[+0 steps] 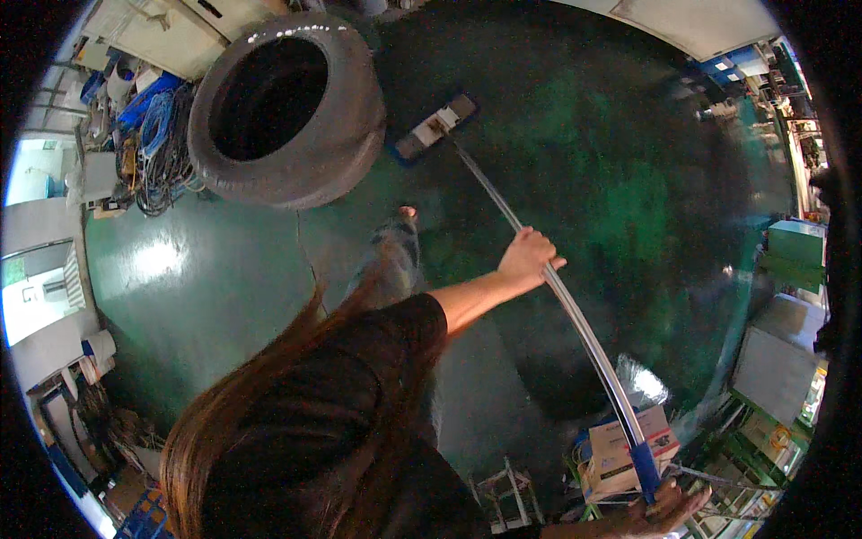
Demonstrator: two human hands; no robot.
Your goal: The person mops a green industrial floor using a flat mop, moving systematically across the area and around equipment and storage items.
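A flat mop rests its rectangular head (437, 128) on the dark green floor, just right of a large tyre. Its long silver pole (584, 328) slants from the head down to the lower right and ends in a blue grip (645, 469). My left hand (528, 258) is closed around the middle of the pole, the arm stretched across in front of me. At the blue grip's end is my right hand (672, 508), low in the picture. Its palm is against the grip with some fingers reaching out past it; the grip's tip is partly hidden there.
The big grey tyre (355, 144) lies ahead to the left, with coiled cables (154, 135) beyond it. A cardboard box (620, 454) stands close to my right hand. Along the right are a grey cabinet (779, 355) and a green box (795, 242). My foot (409, 212) is near the tyre.
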